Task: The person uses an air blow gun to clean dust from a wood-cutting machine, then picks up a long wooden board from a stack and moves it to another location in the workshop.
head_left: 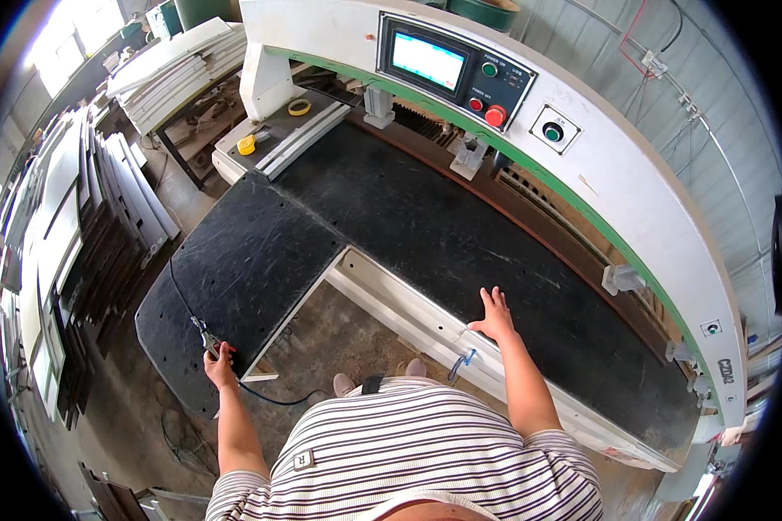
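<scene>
My left hand [220,366] is closed round a grey metal air blow gun [207,337] with a red part at its side. It is over the left wing of the black table [235,252], near the cut-out's edge. A dark hose [278,402] trails from below that hand toward my feet. My right hand [495,318] is empty, its fingers spread, at the front edge of the table's long black surface. Whether its palm touches the surface is hard to tell. A small blue tie [462,363] hangs on the white front rail [408,300] left of my right forearm.
A white machine beam [617,165] with a control panel [452,74] spans the table's back, grey clamps [469,156] beneath it. A yellow tape measure [248,144] and tape roll [299,107] lie at the back left. Stacked boards [69,260] stand on the left floor.
</scene>
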The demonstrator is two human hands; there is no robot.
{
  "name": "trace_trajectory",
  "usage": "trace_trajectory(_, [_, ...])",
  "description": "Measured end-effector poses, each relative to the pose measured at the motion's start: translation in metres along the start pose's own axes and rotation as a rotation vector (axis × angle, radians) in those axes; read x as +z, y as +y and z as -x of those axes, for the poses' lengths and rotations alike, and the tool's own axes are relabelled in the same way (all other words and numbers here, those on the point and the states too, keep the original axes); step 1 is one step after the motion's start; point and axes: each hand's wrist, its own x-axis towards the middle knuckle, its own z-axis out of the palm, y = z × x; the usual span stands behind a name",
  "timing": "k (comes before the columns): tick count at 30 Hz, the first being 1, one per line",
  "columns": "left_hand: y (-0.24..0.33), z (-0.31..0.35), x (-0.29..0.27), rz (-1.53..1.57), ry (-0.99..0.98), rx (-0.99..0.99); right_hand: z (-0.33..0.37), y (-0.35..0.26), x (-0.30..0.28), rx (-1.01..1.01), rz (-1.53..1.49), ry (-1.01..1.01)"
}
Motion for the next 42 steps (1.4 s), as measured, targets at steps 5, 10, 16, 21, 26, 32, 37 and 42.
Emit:
trace_trajectory(5, [0.000, 0.000, 0.000, -0.002, 0.005, -0.002, -0.003, 0.004, 0.005, -0.010, -0.004, 0.015])
trace_trajectory(10, [-0.003, 0.000, 0.001, 0.027, 0.008, 0.008, -0.004, 0.005, 0.006, -0.007, -0.015, 0.012])
trace_trajectory(16, [-0.007, -0.001, 0.000, 0.061, 0.021, 0.002, -0.006, 0.008, 0.010, -0.018, -0.031, 0.036])
trace_trajectory(21, [-0.011, -0.003, -0.001, 0.070, 0.020, 0.011, -0.004, 0.006, 0.008, -0.017, -0.053, 0.037])
trace_trajectory(26, [-0.009, -0.002, 0.000, 0.060, 0.023, 0.015, -0.004, 0.007, 0.009, -0.014, -0.041, 0.040])
trace_trajectory(32, [-0.011, -0.003, -0.003, 0.061, 0.009, 0.013, 0.001, -0.003, -0.002, 0.006, -0.059, 0.022])
trace_trajectory(37, [-0.010, -0.002, -0.001, 0.061, 0.007, 0.020, 0.000, 0.001, 0.002, 0.001, -0.053, 0.032])
trace_trajectory(42, [-0.013, -0.004, -0.003, 0.059, 0.006, 0.021, -0.001, 0.000, 0.002, -0.002, -0.042, 0.033])
